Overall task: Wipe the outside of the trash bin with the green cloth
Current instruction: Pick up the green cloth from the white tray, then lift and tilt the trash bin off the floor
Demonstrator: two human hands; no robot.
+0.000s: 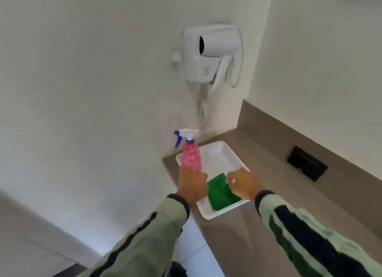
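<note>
Head view, looking down at a grey-brown table set in a wall corner. White tray sits at the table's left end, near the edge.

Green cloth, folded, lies in the near part of the tray, flat on its floor. Pink spray bottle with white and blue trigger head stands upright in the tray's far left corner.

Left hand: over the tray's left side, forefinger stretched out and touching the lower part of the bottle; other fingers curled under. Holds nothing. Its right edge is just beside the cloth.

Right hand: knuckles up, fingers curled down at the cloth's right edge. Appears to touch the cloth, but fingertips are hidden, so grip cannot be confirmed.

Both sleeves pale green with dark stripes.

Wall above: white hair dryer in its holder, coiled cord hanging. Black socket plate set in the table's back ledge, well right of the tray.
</note>
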